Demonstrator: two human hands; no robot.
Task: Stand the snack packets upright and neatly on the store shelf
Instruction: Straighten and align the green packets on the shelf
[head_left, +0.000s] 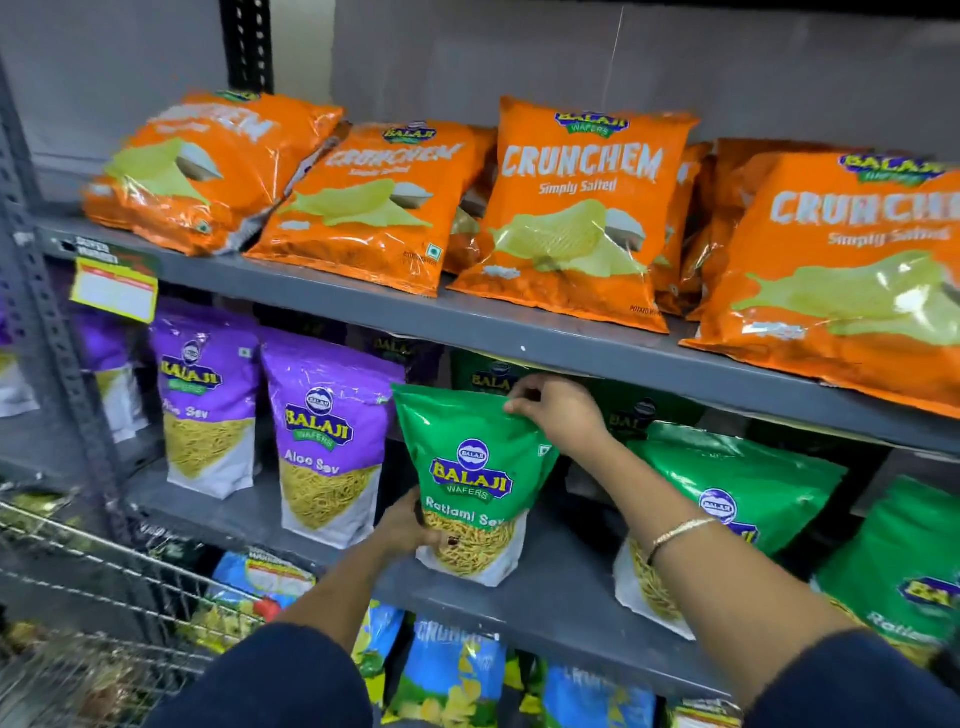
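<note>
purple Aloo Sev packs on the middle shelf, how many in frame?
2 clearly readable: one purple Aloo Sev pack at left, a second beside it, next to the green Ratlami Sev pack. More purple packs sit behind and at the far left edge, blurred and partly hidden, labels unreadable.

A green Balaji Ratlami Sev packet (470, 483) stands upright near the front of the middle shelf (545, 592), its white base with a clear window of yellow sev resting on the grey board. To its left stand two purple Aloo Sev packets (332, 441), upright and side by side, with more purple ones behind them. To its right a second green Ratlami Sev packet (727, 499) leans back at a tilt, and a third (904, 566) sits at the frame edge. On the upper shelf (519, 332), orange Crunchem Simply Salted packets (576, 208) lean back at uneven angles, some overlapping.
</note>
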